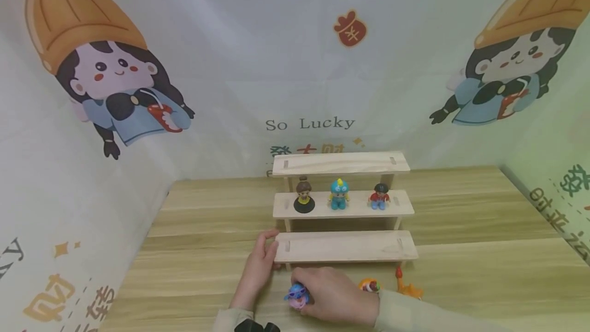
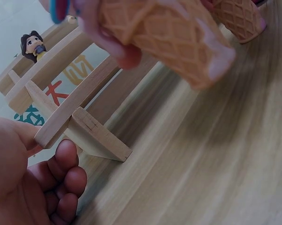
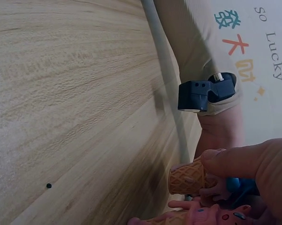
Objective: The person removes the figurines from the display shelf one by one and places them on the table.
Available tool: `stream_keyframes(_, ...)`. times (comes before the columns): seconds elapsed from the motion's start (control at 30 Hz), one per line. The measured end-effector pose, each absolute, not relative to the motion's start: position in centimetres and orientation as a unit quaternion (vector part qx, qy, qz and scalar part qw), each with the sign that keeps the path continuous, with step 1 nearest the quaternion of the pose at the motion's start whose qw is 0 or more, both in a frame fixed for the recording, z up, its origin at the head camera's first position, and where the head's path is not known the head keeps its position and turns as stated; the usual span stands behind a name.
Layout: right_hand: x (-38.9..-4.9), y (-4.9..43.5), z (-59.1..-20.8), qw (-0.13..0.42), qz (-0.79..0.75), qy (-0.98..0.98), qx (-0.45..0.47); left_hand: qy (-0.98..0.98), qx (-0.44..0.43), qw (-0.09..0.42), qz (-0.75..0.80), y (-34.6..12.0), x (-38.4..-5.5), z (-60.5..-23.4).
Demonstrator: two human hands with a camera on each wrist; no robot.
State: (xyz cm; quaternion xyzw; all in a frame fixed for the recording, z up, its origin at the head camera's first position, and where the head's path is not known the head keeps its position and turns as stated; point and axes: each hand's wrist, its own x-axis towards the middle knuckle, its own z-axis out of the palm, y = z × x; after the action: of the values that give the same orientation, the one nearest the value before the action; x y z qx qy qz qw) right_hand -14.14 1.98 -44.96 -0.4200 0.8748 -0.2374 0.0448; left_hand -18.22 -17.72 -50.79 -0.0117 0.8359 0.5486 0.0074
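Near the bottom middle of the head view, the right hand [image 1: 338, 295] pinches a little blue and pink toy [image 1: 297, 296] between its thumb and fingers. The toy has purple glasses. In the left wrist view its bottom part is a brown waffle cone [image 2: 178, 42] at the top of the frame, tilted and up off the wooden surface [image 1: 479, 270].

The left hand [image 1: 259, 265] is just left of the toy. Its fingers are bent and hold the left end of the lowest board [image 1: 345, 246] of a wooden stand. That stand has three steps, right of the middle of the frame.

Three toys are on the middle board [image 1: 359, 210]. The left one is a doll with a brown bun [image 1: 303, 194], the middle one is a blue toy with a yellow top [image 1: 339, 194], and the right one is a doll in red and blue [image 1: 379, 196].

At the lower right, past the right hand, are a round orange toy [image 1: 370, 285], partly hidden, and an orange toy with a red tip [image 1: 408, 287]. The back cloth [image 1: 249, 45] says "So Lucky".
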Motion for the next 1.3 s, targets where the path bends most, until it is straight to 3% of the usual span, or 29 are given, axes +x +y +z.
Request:
stream_keyframes(0.57, -14.2, 2.1, -45.7, 0.028, -0.224, 0.875, -0.429, 0.833, -0.012, 0.008, 0.554, -17.6, -18.2, -50.8)
stream_keyframes(1.1, -14.4, 2.5, -45.7, 0.061, -0.198, 0.879, -0.429, 0.834, -0.020, 0.022, 0.551, -17.4, -17.7, -50.6)
stream_keyframes(1.3, -14.2, 3.2, -44.6, 0.035, -0.212, 0.887, -0.409, 0.834, -0.016, 0.015, 0.551, -17.5, -17.9, -50.5)
